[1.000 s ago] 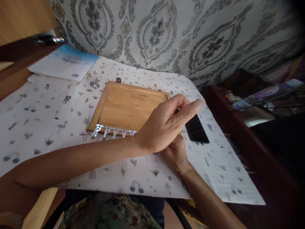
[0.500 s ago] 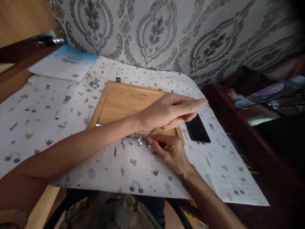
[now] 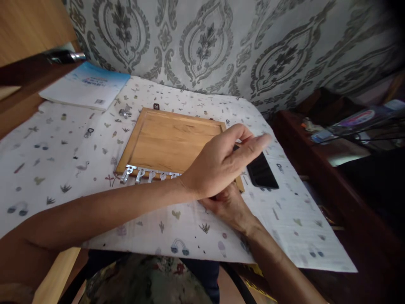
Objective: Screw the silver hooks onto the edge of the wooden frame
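Note:
A framed wooden board [image 3: 167, 137] lies on the table, with a row of shiny metal hooks [image 3: 139, 174] along its near edge. My left hand [image 3: 220, 158] reaches across above the board's right part, fingers curled and mostly turned away from view. What it grips is hidden. Under it, at the near right edge of the board, my right hand [image 3: 232, 209] is bent with its thumb tucked beneath the left palm. Its fingertips, and whatever they pinch, are covered. The right end of the hook row is hidden too.
A black phone [image 3: 262, 171] lies right of the board. A small metal piece [image 3: 125, 113] sits beyond the board's left corner. A blue-and-white book [image 3: 87, 86] lies back left on the patterned tablecloth [image 3: 79, 190]. A patterned wall [image 3: 205, 46] rises behind.
My left hand has rolled over and come lower and nearer, covering the right fingertips and the thin metal shaft seen before. More hooks at the left show. My right hand stays about where it was.

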Demonstrator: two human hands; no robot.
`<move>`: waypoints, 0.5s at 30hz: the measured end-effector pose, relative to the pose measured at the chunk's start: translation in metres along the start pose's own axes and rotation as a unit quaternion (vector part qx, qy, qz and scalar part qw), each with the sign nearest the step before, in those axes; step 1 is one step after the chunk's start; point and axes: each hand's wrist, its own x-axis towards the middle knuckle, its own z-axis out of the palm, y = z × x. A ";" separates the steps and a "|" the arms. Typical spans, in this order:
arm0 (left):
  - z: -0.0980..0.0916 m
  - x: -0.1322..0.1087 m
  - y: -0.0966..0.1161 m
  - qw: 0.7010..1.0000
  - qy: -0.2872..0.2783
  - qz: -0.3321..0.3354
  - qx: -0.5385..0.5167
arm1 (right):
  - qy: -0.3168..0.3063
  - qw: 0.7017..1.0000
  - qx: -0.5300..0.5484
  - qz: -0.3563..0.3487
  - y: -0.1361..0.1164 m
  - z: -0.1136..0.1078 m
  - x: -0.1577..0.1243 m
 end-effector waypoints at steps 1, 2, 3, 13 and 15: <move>-0.001 0.002 -0.002 1.000 0.001 0.001 -0.014 | 0.000 1.000 -0.005 0.007 -0.001 0.000 0.000; -0.003 0.005 -0.004 1.000 -0.002 0.004 -0.025 | -0.003 1.000 -0.007 0.014 -0.002 0.001 0.001; -0.005 0.009 -0.006 0.999 -0.014 0.007 -0.034 | -0.008 1.000 -0.005 0.022 -0.004 0.001 0.001; -0.029 0.029 -0.005 0.933 -0.319 -0.084 -0.143 | 0.157 0.987 -0.005 -0.022 -0.004 -0.005 0.004; -0.030 0.029 -0.007 0.934 -0.313 -0.080 -0.152 | 0.152 0.987 0.016 -0.037 -0.006 -0.007 0.005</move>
